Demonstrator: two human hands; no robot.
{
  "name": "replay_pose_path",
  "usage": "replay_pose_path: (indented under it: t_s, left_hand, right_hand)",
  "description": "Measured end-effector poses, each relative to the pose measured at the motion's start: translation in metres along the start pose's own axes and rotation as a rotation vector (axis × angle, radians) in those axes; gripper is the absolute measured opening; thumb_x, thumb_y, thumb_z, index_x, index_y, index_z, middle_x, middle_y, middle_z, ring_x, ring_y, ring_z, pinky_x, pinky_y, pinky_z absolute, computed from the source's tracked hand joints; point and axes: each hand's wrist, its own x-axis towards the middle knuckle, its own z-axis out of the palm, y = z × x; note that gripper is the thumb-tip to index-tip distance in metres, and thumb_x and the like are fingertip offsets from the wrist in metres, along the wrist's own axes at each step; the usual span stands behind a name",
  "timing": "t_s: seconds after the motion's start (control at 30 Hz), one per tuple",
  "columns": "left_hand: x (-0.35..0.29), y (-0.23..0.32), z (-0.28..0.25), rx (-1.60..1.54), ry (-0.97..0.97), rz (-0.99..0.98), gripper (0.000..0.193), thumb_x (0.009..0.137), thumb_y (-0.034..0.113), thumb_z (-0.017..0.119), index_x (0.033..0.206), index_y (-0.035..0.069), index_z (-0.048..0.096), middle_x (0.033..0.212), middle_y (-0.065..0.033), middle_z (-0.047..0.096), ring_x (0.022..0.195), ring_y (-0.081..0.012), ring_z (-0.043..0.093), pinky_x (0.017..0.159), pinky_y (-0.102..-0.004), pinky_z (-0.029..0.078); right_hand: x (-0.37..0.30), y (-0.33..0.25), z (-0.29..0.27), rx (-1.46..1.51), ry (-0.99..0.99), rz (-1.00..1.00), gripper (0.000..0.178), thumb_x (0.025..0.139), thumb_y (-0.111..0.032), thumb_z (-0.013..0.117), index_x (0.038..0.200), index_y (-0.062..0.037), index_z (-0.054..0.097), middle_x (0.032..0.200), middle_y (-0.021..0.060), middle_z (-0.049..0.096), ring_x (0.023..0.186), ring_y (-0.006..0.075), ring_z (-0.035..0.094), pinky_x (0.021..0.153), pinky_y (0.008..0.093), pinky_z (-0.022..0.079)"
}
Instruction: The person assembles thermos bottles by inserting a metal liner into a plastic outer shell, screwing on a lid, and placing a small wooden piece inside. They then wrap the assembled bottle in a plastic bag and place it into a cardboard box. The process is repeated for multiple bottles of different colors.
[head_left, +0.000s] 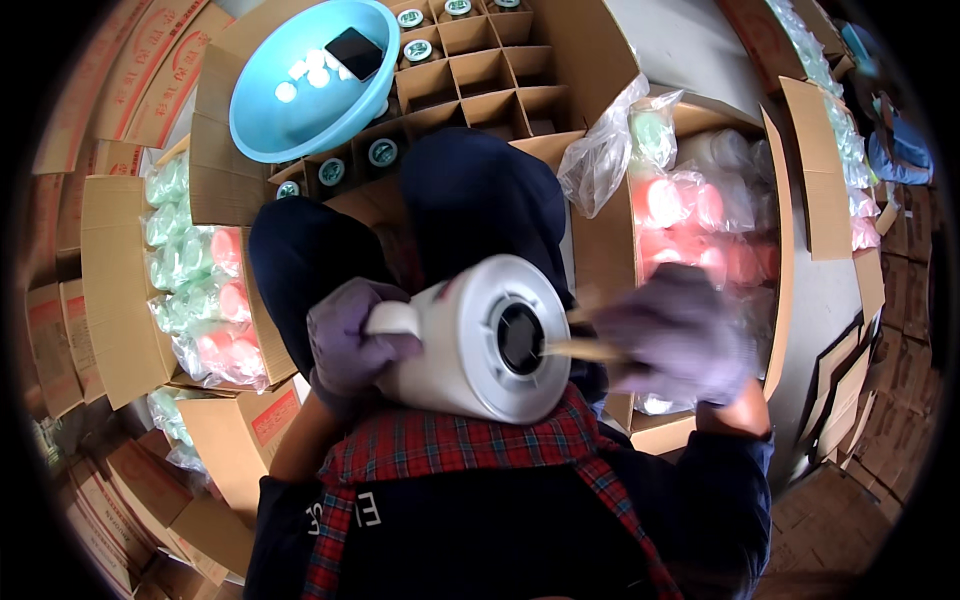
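Observation:
A white jug (440, 345), perhaps a thermos, lies sideways across my lap, its round end turned to the right. In the middle of that end is a dark round recess (520, 338). My left hand (355, 335), in a purple glove, is closed around the jug's handle (393, 320). My right hand (685, 335), gloved alike and smeared by motion, grips a thin tan stick-like tool (585, 349). The tool's left end meets or overlaps the edge of the dark recess. Its exact kind is too blurred to tell.
Ahead, a divided carton (475, 75) holds several jars with green-and-white tops. A blue basin (320, 130) with small white pieces and a black phone-like slab (354, 53) rests on it. Cartons of bagged pink and green wares stand left (125, 290) and right (790, 250).

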Motion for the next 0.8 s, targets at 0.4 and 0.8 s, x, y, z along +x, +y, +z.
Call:
replay_pose_path:
  t_s: [0.4,0.8]
  left_hand:
    - [-0.018,0.007,-0.052,-0.051,0.024,0.035,0.049,0.085,-0.005,0.049,0.133,0.000,0.055,0.120,-0.0150,0.061,0.101,-0.0241,0.061,0.089,-0.0375,0.050]
    - [0.026,0.035,-0.060,0.693,0.141,0.847,0.048,0.074,0.041,0.081,0.077,0.004,0.050,0.121,-0.0186,0.065,0.109,-0.0434,0.060,0.094,-0.0540,0.044]
  right_hand:
    - [0.002,0.253,0.153,-0.367,0.148,1.221,0.057,0.100,-0.031,0.044,0.144,0.0040,0.035,0.097,0.0319,0.068,0.089,0.0467,0.068,0.080,0.0546,0.052]
    - [-0.020,0.158,0.141,-0.310,0.347,0.981,0.052,0.096,-0.035,0.058,0.137,-0.0032,0.052,0.106,0.0200,0.068,0.101,0.0380,0.064,0.087,0.0469,0.051]
